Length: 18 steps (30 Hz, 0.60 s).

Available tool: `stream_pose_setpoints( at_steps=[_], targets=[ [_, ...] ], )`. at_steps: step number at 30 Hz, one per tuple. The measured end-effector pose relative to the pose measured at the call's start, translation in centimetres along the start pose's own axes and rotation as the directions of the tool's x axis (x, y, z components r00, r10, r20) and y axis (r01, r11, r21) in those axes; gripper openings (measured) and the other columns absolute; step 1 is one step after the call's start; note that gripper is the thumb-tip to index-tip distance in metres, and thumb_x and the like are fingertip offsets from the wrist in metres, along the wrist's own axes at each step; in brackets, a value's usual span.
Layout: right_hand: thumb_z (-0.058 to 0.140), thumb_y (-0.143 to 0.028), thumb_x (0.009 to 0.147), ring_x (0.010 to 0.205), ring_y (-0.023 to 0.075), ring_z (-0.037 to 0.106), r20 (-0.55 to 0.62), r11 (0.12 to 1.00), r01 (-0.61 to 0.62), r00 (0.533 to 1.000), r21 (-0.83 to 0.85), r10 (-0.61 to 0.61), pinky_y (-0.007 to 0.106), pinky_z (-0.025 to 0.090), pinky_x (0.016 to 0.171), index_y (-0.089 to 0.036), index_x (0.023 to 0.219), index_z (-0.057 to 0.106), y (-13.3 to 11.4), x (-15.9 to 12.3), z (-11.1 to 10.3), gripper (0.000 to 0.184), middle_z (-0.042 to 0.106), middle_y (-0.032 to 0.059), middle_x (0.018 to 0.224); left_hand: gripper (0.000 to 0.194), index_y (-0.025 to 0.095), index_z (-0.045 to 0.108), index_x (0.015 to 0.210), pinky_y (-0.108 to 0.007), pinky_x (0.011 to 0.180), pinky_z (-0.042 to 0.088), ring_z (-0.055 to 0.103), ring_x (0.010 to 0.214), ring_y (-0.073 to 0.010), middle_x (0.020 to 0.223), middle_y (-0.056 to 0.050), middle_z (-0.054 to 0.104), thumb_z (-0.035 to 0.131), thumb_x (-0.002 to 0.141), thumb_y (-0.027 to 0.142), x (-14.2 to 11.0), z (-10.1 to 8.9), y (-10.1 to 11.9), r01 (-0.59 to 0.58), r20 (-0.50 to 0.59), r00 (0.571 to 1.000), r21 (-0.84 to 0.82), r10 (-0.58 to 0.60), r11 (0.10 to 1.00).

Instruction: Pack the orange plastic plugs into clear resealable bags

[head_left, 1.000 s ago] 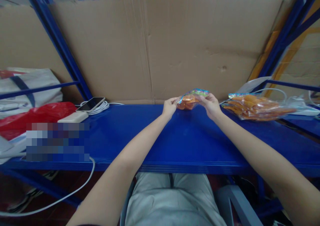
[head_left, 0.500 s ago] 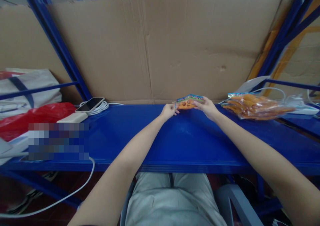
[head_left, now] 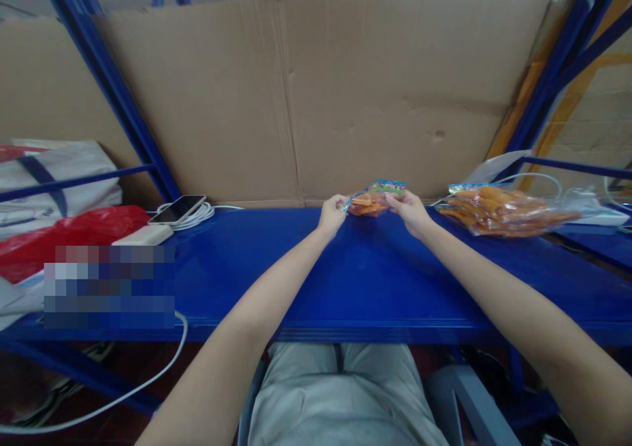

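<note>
Over the back part of the blue shelf (head_left: 345, 275), I hold a small clear plastic bag (head_left: 368, 203) with orange pieces in it. Its upper strip is printed blue and green. My left hand (head_left: 333, 214) pinches the bag's left edge, and my right hand (head_left: 407, 210) grips its right side. The fingertips are partly hidden by the plastic. To the right of my right hand lies a bigger clear bag (head_left: 498, 212) of orange pieces, with a blue printed strip at its top; neither hand touches it.
A phone (head_left: 178, 209) rests on a coiled white cable (head_left: 197, 217) at the left. Near it are a white box (head_left: 143, 235), a red plastic bag (head_left: 79, 232) and a white cloth bag (head_left: 93, 169). Cardboard (head_left: 375, 90) stands behind the shelf between blue posts.
The small bag was turned so its orange contents faced me, then turned back with the printed strip upright. Both hands kept hold and shifted their fingers slightly.
</note>
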State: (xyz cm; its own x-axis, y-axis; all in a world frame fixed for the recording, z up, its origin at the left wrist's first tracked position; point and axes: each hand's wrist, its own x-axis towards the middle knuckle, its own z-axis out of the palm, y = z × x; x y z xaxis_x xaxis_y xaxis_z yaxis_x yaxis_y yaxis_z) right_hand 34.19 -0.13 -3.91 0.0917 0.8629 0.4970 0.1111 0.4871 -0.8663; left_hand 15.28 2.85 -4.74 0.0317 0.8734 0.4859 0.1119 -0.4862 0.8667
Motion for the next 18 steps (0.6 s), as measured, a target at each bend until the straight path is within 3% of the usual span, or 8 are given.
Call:
stream_pose_setpoints(
  at_steps=[5,8,10,14,18],
  targets=[
    [0.074,-0.054,0.065,0.092,0.0230,0.068,0.031,0.995,0.065,0.997,0.077,-0.068,0.039,0.054,0.080,-0.023,0.086,0.061,-0.4,-0.2,0.1,0.039,0.072,0.0047,0.093,0.010,0.013,0.061,0.087,-0.019,0.044,0.039,0.052,0.043,-0.0067,0.067,-0.001,0.067,0.052,0.090,0.018,-0.3,-0.4,0.8,0.079,0.055,0.996,-0.041,-0.076,0.996],
    [0.074,-0.056,0.066,0.082,0.0217,0.070,0.026,0.994,0.039,0.999,0.098,-0.042,0.038,0.056,0.075,-0.022,0.083,0.063,-0.3,-0.1,-0.2,0.039,0.072,0.0044,0.088,0.024,0.012,0.059,0.113,-0.018,0.039,0.034,0.054,0.042,-0.0074,0.073,-0.003,0.070,0.055,0.089,0.017,-0.9,-0.6,1.0,0.166,0.132,0.977,-0.002,-0.164,0.986],
    [0.075,-0.055,0.065,0.072,0.0202,0.070,-0.004,0.997,0.019,1.000,0.072,-0.019,0.036,0.056,0.069,-0.021,0.079,0.063,-0.1,0.0,-0.3,0.038,0.072,0.0037,0.080,0.030,0.012,0.058,0.119,-0.018,0.038,0.033,0.051,0.038,-0.0069,0.068,-0.002,0.070,0.054,0.091,0.020,-1.2,-0.6,0.9,0.227,0.201,0.951,0.068,-0.236,0.972],
    [0.076,-0.050,0.067,0.060,0.0168,0.067,-0.012,0.999,-0.043,0.999,-0.001,0.043,0.032,0.054,0.062,-0.019,0.078,0.066,0.0,-0.1,-0.5,0.034,0.071,0.0030,0.073,0.022,0.007,0.065,0.103,-0.019,0.040,0.034,0.041,0.031,-0.0055,0.051,-0.001,0.063,0.052,0.092,0.020,-1.3,-0.4,0.5,0.281,0.203,0.931,0.141,-0.305,0.949],
    [0.078,-0.035,0.066,0.074,0.0180,0.069,0.089,0.989,-0.095,0.990,-0.111,0.105,0.033,0.054,0.072,-0.018,0.083,0.071,0.0,-0.4,-0.2,0.025,0.074,0.0067,0.092,0.013,0.010,0.065,0.081,-0.017,0.046,0.039,0.049,0.038,-0.0061,0.050,0.000,0.064,0.055,0.088,0.013,-1.1,-0.1,0.4,0.257,0.157,0.950,0.088,-0.269,0.962]
  ],
)
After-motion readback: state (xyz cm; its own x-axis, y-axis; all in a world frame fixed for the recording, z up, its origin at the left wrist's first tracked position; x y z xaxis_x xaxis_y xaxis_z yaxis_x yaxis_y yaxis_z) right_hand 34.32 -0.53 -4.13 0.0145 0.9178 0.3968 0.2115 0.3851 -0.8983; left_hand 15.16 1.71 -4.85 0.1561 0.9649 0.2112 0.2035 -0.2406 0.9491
